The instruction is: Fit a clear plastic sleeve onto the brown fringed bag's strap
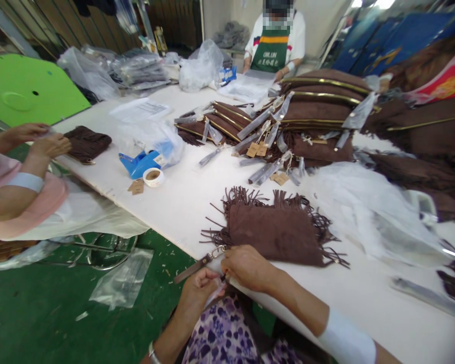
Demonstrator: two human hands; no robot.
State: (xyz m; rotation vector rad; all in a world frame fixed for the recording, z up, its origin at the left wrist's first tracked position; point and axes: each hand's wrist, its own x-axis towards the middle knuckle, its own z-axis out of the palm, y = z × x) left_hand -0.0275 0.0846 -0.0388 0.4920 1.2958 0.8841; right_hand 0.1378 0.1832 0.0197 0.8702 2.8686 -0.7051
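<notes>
A dark brown fringed bag (273,232) lies flat at the near edge of the white table, its fringe spread out on the far side and both ends. From its near left corner a brown wrist strap (193,268) with a metal clasp hangs out over the edge. My left hand (201,290) is closed, pinching a thin clear plastic piece near the strap. Right beside it, my right hand (246,268) is closed at the bag's corner by the clasp. Its fingertips curl inward, so what they grip is hidden.
Brown bags with gold zips (318,108) are piled at the back right. Plastic wrap (379,217) lies to the right. A blue tape dispenser (140,164) and tape roll (153,176) sit left. One co-worker (11,187) handles a bag at left; another (275,45) stands behind.
</notes>
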